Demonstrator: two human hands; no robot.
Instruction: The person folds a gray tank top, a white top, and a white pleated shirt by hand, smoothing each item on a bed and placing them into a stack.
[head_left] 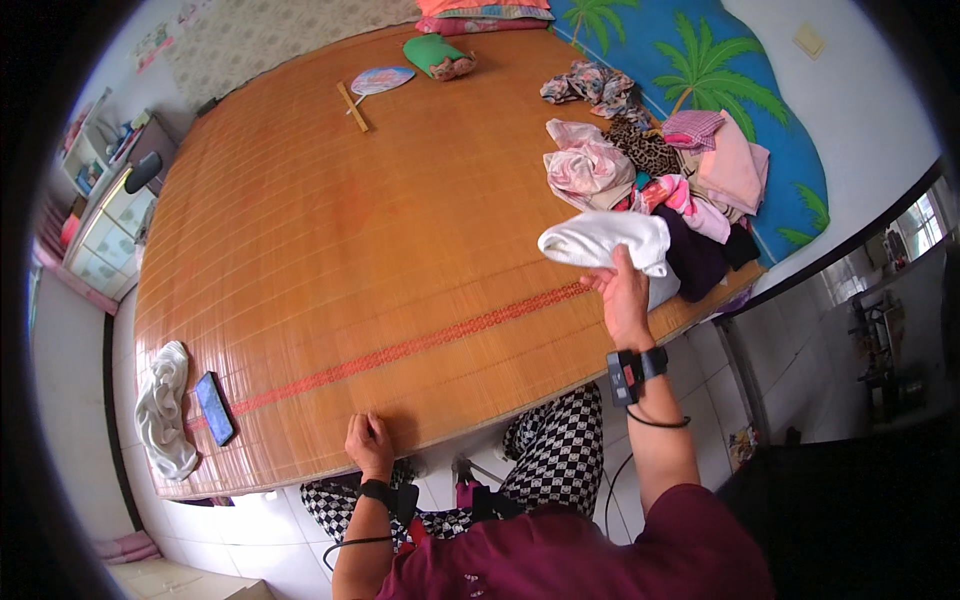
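Observation:
My right hand [625, 298] is closed on a white cloth garment [605, 238], folded over and lifted at the near edge of a clothes pile. Which kind of garment it is I cannot make out. My left hand [370, 447] rests at the front edge of the brown bamboo mat [380, 250], its fingers curled in with nothing visible in them. Just beyond the white garment lie a pink-and-white patterned cloth [585, 168], a leopard-print cloth [643, 150] and a dark purple cloth [690, 255].
On the left stand out a crumpled white cloth [165, 410] and a phone [214, 408]. Farther back are a round hand fan [384, 80], a wooden stick [353, 107] and a green roll [435, 55]. A blue palm-tree panel [735, 60] borders the right side.

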